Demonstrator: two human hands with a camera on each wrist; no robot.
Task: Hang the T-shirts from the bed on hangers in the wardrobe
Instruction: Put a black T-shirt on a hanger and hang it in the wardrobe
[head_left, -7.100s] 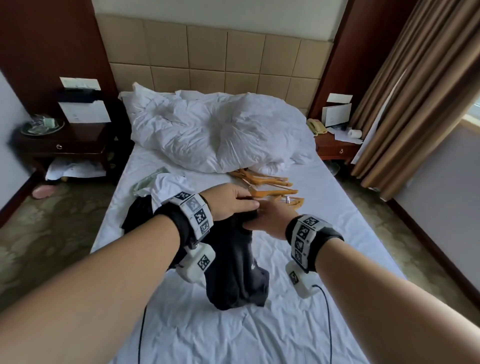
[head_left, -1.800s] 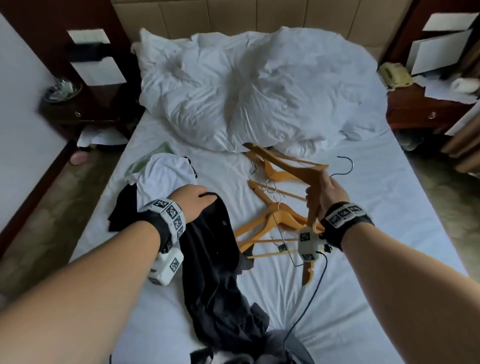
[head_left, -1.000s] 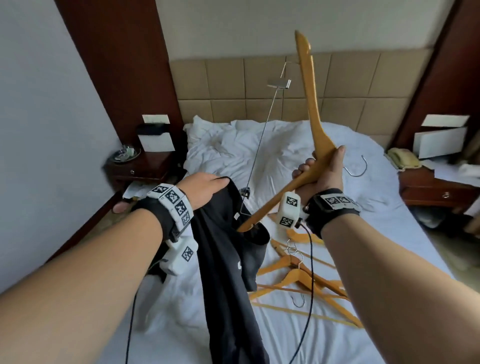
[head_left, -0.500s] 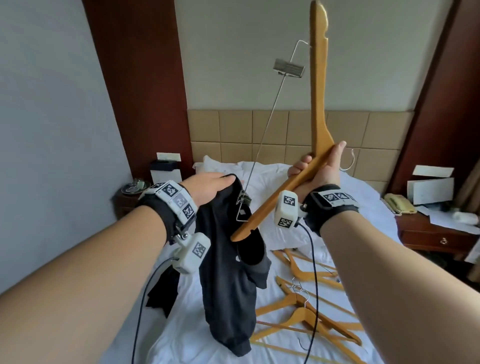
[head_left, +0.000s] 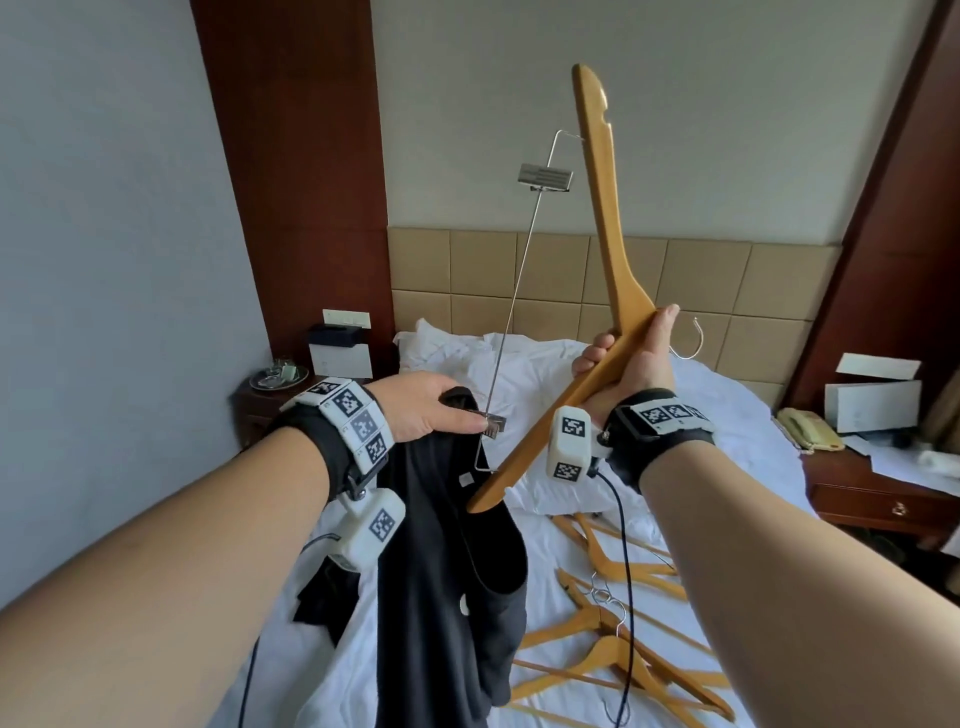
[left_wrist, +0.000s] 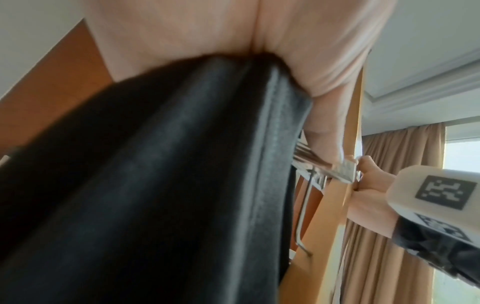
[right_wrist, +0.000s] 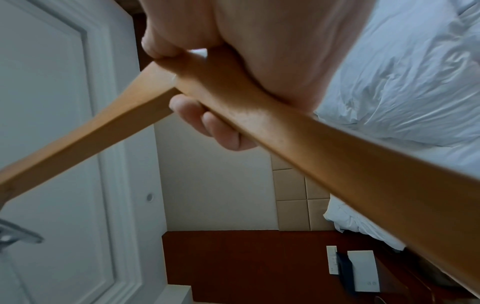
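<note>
- The left hand (left_wrist: 233, 37) fills the top of the view, its fingers curled round a bunch of black T-shirt (left_wrist: 155, 185)
- The dark cloth hangs down over most of the left and middle
- Just right of it runs a wooden hanger (left_wrist: 335, 205), with a metal clip (left_wrist: 345, 170) and a thin wire rod (left_wrist: 303, 216)
- The right hand (left_wrist: 369, 197) grips the hanger beside the clip
- Beige curtains (left_wrist: 405, 156) hang behind, at the right

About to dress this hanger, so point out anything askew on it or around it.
The wooden hanger in the right hand stands nearly on end, its lower tip entering the black T-shirt. Spare hangers lie tangled on the bed.
</note>
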